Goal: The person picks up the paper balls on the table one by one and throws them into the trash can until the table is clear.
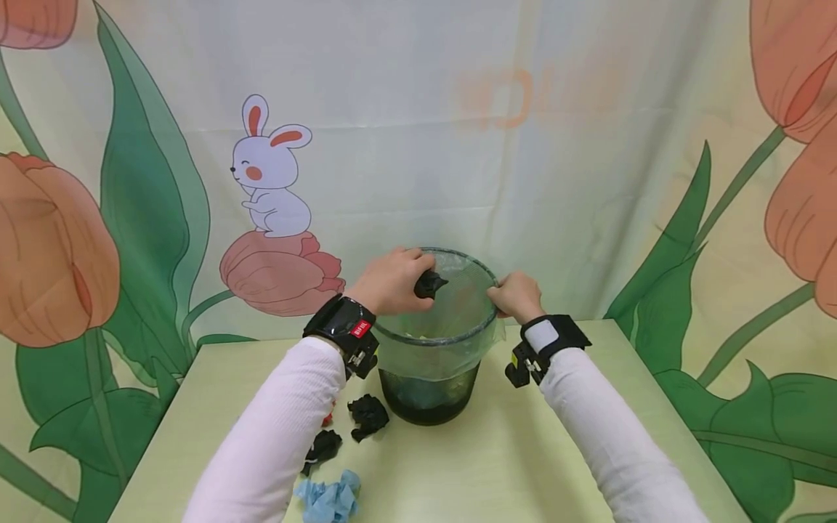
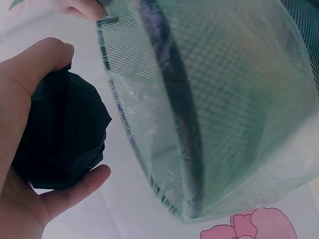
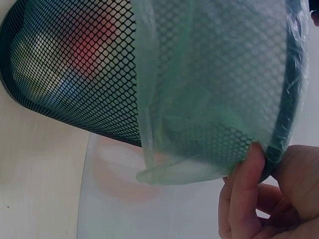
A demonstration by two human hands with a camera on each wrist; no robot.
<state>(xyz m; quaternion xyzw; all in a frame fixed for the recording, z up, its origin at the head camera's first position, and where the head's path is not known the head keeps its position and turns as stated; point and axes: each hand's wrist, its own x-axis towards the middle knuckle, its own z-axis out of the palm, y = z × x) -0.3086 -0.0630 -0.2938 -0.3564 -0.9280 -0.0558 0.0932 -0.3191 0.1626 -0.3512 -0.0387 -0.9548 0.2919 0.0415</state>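
A dark mesh wastebasket (image 1: 428, 399) stands upright at the back of the table, lined with a thin green plastic bag (image 1: 445, 357) folded over its rim. My left hand (image 1: 390, 282) is over the basket's left side and grips a crumpled black paper ball (image 1: 428, 284). In the left wrist view the black ball (image 2: 65, 132) sits between thumb and fingers, just outside the rim from that angle. My right hand (image 1: 519, 296) pinches the rim and bag on the right side; its fingers (image 3: 246, 191) curl over the edge. Blurred coloured contents (image 3: 89, 45) show through the mesh.
Left of the basket lie two black crumpled pieces, one nearer the basket (image 1: 368, 416) and one by the sleeve (image 1: 323, 448). A red scrap (image 1: 328, 415) is partly hidden by my left arm. A light blue crumpled piece (image 1: 330, 497) lies nearer. A printed curtain (image 1: 405, 145) hangs behind the table.
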